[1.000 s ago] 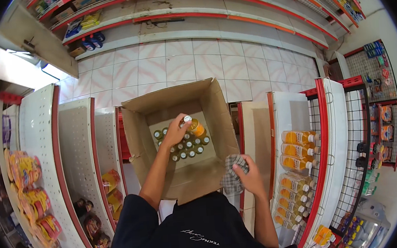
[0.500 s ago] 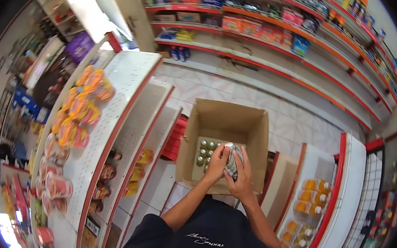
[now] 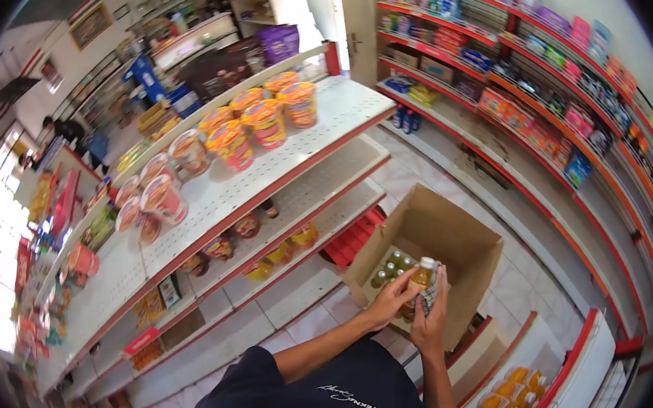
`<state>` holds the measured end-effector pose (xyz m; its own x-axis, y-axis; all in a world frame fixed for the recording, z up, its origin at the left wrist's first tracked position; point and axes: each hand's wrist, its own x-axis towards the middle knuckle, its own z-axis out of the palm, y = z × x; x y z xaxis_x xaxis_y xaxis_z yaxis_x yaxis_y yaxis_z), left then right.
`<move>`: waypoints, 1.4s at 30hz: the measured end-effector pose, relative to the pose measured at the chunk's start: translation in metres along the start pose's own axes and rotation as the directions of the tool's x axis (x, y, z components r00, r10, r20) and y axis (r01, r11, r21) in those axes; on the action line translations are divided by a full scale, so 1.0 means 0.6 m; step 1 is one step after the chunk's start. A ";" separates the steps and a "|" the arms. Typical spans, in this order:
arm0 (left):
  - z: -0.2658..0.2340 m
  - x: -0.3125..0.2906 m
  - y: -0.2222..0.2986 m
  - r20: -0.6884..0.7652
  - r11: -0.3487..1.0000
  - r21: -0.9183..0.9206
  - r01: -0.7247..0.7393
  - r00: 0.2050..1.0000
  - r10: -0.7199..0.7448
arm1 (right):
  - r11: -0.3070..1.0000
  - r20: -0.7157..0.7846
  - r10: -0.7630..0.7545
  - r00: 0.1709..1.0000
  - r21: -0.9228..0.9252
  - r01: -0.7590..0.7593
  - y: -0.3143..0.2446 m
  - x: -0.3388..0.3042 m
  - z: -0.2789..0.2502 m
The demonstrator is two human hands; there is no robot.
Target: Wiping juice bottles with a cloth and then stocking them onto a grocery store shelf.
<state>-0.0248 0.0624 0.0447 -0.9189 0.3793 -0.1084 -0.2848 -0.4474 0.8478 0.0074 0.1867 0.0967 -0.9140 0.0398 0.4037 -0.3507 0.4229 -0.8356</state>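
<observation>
Over an open cardboard box point(image 3: 466, 250), I hold a small bottle point(image 3: 423, 275) with a white cap and yellowish contents, its cap end up. My left hand point(image 3: 392, 304) grips its left side with bent fingers. On the other side, my right hand point(image 3: 432, 324) presses a grey-and-white checkered piece, which looks like cloth, point(image 3: 430, 294) against the bottle. The fingers partly hide the bottle's lower part. Inside the box stand several capped bottles point(image 3: 398, 262), close together at its left side.
To the left runs a white shelf unit point(image 3: 261, 171) with cup noodles point(image 3: 265, 124) on top. Orange bottles point(image 3: 514, 393) stand on a low shelf at lower right. Stocked wall shelves point(image 3: 521, 125) with red edges curve along the right. A red crate point(image 3: 353, 237) sits beside the box.
The view has swung left, so the box and hands now appear farther right and more of the noodle shelf shows. The bottle's yellowish body shows more clearly between my hands.
</observation>
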 end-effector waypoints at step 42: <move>-0.030 -0.057 0.053 -0.282 0.954 0.029 -0.297 0.913 0.293 | 0.945 0.177 -0.326 0.929 0.081 0.316 -0.048 -0.028 0.068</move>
<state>-0.0074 0.0206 0.0659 -0.9999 -0.0134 0.0028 0.0093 -0.5161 0.8565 0.0249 0.1368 0.0989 -0.7705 -0.2609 0.5817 -0.6373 0.3385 -0.6923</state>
